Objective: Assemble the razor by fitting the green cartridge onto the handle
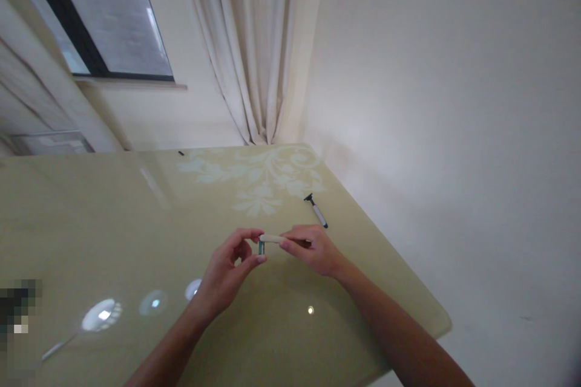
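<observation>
My left hand pinches a small upright piece with teal and dark edges between thumb and fingertips; it looks like a razor cartridge. From the other side, my right hand grips a pale, narrow stick between thumb and fingers. The stick's left end meets the top of the small piece, close to my left fingertips. Its exact kind is too small to make out. Both hands are above the table. Just beyond my right hand lies a razor with a dark head and a grey handle.
The glossy greenish-yellow table has a white floral pattern and light reflections. A tiny dark object lies by its far edge. Along the right side is a white wall; curtains hang behind. A blurred dark patch is at lower left.
</observation>
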The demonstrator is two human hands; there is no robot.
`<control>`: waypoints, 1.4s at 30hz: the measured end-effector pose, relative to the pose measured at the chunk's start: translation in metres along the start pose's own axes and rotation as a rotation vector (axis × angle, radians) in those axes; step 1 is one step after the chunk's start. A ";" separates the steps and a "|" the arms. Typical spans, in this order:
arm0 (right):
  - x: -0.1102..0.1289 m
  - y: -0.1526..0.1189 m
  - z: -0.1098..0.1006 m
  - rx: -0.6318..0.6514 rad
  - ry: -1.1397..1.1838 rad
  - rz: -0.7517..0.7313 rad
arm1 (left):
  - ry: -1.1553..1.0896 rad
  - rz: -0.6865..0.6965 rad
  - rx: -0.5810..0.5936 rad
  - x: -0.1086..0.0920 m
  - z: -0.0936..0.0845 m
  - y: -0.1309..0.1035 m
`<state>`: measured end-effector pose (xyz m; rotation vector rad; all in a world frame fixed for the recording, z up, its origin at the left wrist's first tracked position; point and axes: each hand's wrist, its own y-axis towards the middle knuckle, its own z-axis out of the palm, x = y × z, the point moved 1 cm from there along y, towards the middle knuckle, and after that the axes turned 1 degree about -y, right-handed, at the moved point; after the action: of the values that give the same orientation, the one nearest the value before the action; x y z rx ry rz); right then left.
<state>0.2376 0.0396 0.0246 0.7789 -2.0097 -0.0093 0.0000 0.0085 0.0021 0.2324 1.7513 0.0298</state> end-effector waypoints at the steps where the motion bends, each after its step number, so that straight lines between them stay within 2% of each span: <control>1: 0.000 0.000 0.001 0.024 0.016 -0.009 | -0.003 0.002 -0.005 0.000 0.000 0.000; 3: 0.001 0.000 0.002 0.054 0.040 -0.018 | -0.007 0.002 -0.018 -0.001 0.001 0.001; 8: 0.000 0.000 0.001 -0.023 -0.002 0.024 | -0.001 -0.006 -0.005 -0.002 0.003 0.000; 12: 0.000 0.000 0.003 0.030 0.024 -0.003 | -0.011 0.000 -0.013 0.000 0.002 -0.001; 17: -0.001 0.001 0.002 -0.033 -0.006 0.016 | 0.009 -0.023 0.007 0.000 0.003 -0.002; 22: 0.000 0.000 0.004 0.039 0.063 0.020 | -0.013 -0.014 -0.007 -0.002 0.003 -0.003; 27: -0.001 0.000 0.004 -0.031 0.046 0.056 | 0.001 -0.025 0.013 -0.003 0.005 -0.003; 31: -0.001 0.000 0.003 0.008 0.058 0.041 | -0.002 -0.016 0.004 -0.004 0.005 -0.002; 35: -0.002 0.000 0.001 -0.028 0.043 0.063 | -0.003 -0.002 0.005 -0.003 0.003 -0.002; 39: -0.001 0.000 0.003 0.111 0.098 0.044 | -0.005 0.000 0.002 -0.003 0.003 -0.002; 42: -0.003 0.001 0.002 0.070 0.100 0.061 | 0.004 -0.002 -0.012 -0.004 0.003 -0.002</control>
<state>0.2364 0.0413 0.0210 0.7471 -1.9458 0.1331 0.0039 0.0057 0.0055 0.2221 1.7549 0.0398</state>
